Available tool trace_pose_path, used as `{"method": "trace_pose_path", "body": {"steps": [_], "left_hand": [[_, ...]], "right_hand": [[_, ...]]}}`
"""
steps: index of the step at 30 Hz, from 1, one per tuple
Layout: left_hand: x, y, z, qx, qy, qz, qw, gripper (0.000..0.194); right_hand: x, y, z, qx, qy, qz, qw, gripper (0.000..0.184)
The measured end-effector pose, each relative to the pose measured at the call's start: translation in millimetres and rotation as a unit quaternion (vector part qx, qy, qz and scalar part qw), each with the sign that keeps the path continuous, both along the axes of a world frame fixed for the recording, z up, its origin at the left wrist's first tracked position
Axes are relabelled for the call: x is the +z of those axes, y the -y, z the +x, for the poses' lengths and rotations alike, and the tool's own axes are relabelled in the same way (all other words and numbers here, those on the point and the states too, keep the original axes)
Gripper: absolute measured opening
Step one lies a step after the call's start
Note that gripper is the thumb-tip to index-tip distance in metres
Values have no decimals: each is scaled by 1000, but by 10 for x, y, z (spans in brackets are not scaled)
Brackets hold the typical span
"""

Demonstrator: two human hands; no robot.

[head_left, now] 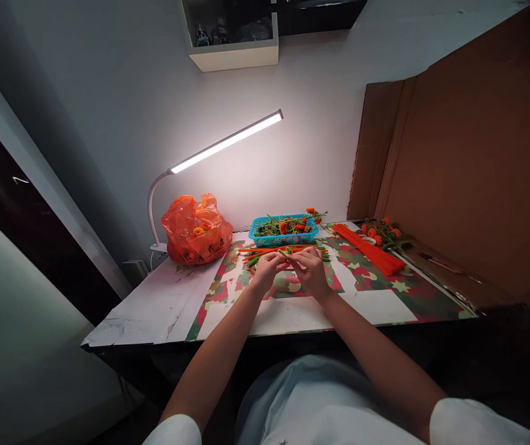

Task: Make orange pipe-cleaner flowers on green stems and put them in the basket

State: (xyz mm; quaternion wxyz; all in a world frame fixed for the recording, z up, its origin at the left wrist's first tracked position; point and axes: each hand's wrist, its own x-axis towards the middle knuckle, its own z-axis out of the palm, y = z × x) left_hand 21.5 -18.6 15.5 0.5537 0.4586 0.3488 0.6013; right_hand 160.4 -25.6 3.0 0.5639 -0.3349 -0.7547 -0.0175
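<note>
My left hand (267, 269) and my right hand (311, 272) meet over the middle of the table. Both are closed, with fingertips pinching a short green pipe cleaner (285, 253) that looks bent near the right fingers. Just beyond them lie several loose orange and green pipe cleaners (256, 252), partly hidden by my hands. Behind these stands a blue plastic basket (272, 241) filled with green stems and orange flower heads (285, 227).
An orange plastic bag (191, 238) sits at the left, beside the lit desk lamp (228, 142). To the right lie a bundle of orange pipe cleaners (371, 250) and more orange flowers (378, 235). A large cardboard sheet (459, 161) walls the right side; a shelf (237, 57) hangs above.
</note>
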Motion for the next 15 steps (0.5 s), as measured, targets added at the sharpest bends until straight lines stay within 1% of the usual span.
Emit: {"method": "trace_pose_path", "body": {"steps": [7, 12, 15], "left_hand": [[-35, -26, -10, 10, -33, 25, 999, 24], [-38, -10, 9, 33, -68, 73, 994, 24], [-37, 4, 18, 42, -87, 95, 991, 26]], "right_hand": [[53, 26, -10, -22, -10, -21, 999, 18], [15, 0, -29, -54, -16, -22, 998, 15], [-21, -30, -47, -62, -39, -39, 997, 12]]}}
